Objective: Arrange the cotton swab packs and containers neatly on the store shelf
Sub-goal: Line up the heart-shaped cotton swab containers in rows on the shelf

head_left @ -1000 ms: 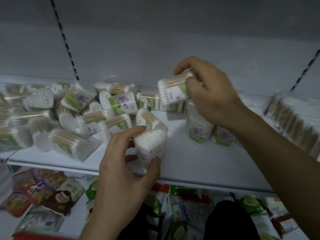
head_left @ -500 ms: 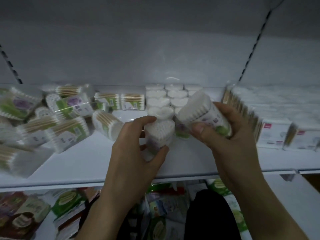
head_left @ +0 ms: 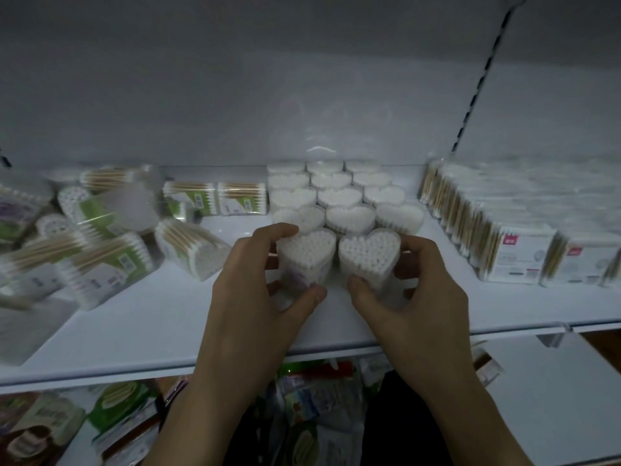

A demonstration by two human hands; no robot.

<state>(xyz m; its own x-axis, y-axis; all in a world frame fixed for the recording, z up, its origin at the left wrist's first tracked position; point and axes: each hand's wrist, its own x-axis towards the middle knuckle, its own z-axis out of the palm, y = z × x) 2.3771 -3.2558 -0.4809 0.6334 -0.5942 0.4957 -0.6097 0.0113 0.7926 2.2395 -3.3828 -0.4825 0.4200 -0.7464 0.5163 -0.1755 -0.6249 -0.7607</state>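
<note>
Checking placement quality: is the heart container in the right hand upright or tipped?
Upright: the heart container in the right hand shows its swab tips facing up, like the standing rows behind it.

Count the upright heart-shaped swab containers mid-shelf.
14. Twelve in a block three wide, four deep; two in front, one in the left hand, one in the right hand. Back row blurred; some may be hidden.

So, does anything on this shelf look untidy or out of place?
Yes. The swab packs on the left lie tipped over in a jumble, pointing different ways. The heart-shaped containers in the middle and the packs on the right stand in neat rows.
</note>
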